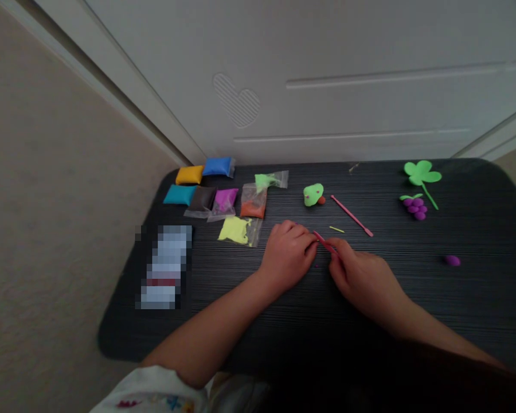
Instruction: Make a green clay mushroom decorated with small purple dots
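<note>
My right hand point(365, 281) is closed around a pink clay modelling tool point(325, 242), whose tip points left toward my other hand. My left hand point(289, 252) has its fingers curled and pressed together beside that tip; whatever they pinch is too small or hidden to name. Just beyond the hands lies a thin yellow clay strip point(336, 229). Behind it, a second pink modelling tool point(351, 215) rests at a slant. A light green clay shape point(313, 195) with small pinkish dots and a reddish-brown lump sits farther back.
Several clay packets, including a yellow one point(236, 230) and an orange one point(253, 206), lie on the dark table at left. A blurred phone-like object point(165, 267) is nearer. At right are a green clay clover point(422, 172), purple clay grapes point(414, 207) and a purple lump point(452, 261).
</note>
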`<state>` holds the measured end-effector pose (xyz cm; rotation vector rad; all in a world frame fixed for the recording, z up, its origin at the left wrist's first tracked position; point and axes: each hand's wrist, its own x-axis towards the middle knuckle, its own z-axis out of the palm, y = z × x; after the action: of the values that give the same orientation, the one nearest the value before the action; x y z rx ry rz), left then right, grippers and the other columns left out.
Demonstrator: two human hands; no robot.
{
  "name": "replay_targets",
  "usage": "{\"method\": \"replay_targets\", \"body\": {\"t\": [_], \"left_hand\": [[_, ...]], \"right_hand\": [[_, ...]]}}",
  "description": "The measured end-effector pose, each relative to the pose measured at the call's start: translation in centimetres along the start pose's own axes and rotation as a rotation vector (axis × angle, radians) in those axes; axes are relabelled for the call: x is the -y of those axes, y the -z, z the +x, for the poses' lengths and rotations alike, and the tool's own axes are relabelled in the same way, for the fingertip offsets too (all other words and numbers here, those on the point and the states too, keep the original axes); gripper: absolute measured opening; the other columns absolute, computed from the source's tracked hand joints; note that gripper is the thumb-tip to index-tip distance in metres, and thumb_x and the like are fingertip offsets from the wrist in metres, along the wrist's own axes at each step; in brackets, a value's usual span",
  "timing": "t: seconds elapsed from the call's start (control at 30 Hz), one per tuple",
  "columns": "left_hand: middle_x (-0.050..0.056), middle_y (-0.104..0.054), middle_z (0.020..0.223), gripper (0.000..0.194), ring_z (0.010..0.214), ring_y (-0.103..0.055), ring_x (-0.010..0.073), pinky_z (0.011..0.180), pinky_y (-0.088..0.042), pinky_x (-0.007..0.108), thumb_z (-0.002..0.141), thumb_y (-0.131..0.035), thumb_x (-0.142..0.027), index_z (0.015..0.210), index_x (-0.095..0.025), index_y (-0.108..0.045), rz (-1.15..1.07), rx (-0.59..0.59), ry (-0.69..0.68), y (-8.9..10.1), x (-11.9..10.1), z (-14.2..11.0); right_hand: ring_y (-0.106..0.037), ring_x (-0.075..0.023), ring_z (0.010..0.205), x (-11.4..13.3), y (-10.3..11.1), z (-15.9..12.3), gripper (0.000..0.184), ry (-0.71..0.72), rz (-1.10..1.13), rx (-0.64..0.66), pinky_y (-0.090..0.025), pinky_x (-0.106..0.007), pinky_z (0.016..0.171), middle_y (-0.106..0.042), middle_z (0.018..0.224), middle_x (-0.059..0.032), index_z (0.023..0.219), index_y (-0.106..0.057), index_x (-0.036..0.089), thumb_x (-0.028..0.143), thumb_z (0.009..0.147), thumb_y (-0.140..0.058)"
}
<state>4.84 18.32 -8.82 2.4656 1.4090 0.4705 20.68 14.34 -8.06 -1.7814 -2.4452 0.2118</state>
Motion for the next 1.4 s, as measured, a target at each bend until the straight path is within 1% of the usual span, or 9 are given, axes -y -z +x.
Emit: {"method": "replay_targets", "body": {"t": [0.4,0.63,0.9,1.2,1.4], "left_hand": [[0.002,-0.063,0.081,0.026,0.084,-0.045,0.0185,0.074,-0.033,0.037,0.085,-0.039,-0.028,0.081,-0.019,-0.064,0.095,-0.025,-0.071,-0.1,0.0,-0.1],[0.003,-0.062,0.08,0.027,0.083,-0.045,0.019,0.075,-0.032,0.037,0.085,-0.038,-0.028,0.083,-0.019,-0.064,0.124,-0.018,-0.092,0.0,-0.1,-0.2],[0.003,-0.062,0.08,0.026,0.083,-0.045,0.0195,0.075,-0.032,0.037,0.085,-0.038,-0.027,0.085,-0.019,-0.063,0.138,-0.014,-0.121,0.0,0.2,-0.1],[0.004,-0.062,0.08,0.026,0.083,-0.045,0.0193,0.074,-0.032,0.037,0.085,-0.039,-0.026,0.084,-0.019,-0.064,0.134,-0.009,-0.119,0.1,0.1,-0.1],[0.004,-0.062,0.081,0.025,0.083,-0.046,0.0195,0.074,-0.032,0.037,0.084,-0.04,-0.026,0.085,-0.019,-0.064,0.137,-0.016,-0.12,0.1,0.0,-0.2]], "right_hand": [[-0.059,-0.0168,0.052,0.2,0.0,0.1,0.023,-0.005,-0.044,-0.008,-0.03,-0.025,0.048,-0.062,0.062,0.0012,0.105,-0.042,0.022,0.024,0.083,-0.038],[-0.058,-0.0171,0.049,0.3,0.1,0.1,0.022,-0.007,-0.079,0.005,-0.026,-0.025,0.047,-0.061,0.059,0.0014,0.104,-0.043,0.021,0.025,0.083,-0.037],[-0.057,-0.0192,0.052,0.8,-0.2,0.2,0.02,0.017,-0.166,0.008,-0.027,-0.028,0.05,-0.062,0.06,-0.0005,0.098,-0.046,0.02,0.023,0.083,-0.034],[-0.056,-0.0165,0.051,1.1,0.4,0.0,0.021,0.049,-0.195,0.031,-0.026,-0.029,0.051,-0.062,0.06,-0.0014,0.098,-0.049,0.019,0.019,0.08,-0.037],[-0.057,-0.0168,0.051,1.1,0.6,-0.1,0.018,0.048,-0.194,0.014,-0.025,-0.029,0.051,-0.061,0.059,-0.0011,0.092,-0.05,0.019,0.019,0.081,-0.036]]}}
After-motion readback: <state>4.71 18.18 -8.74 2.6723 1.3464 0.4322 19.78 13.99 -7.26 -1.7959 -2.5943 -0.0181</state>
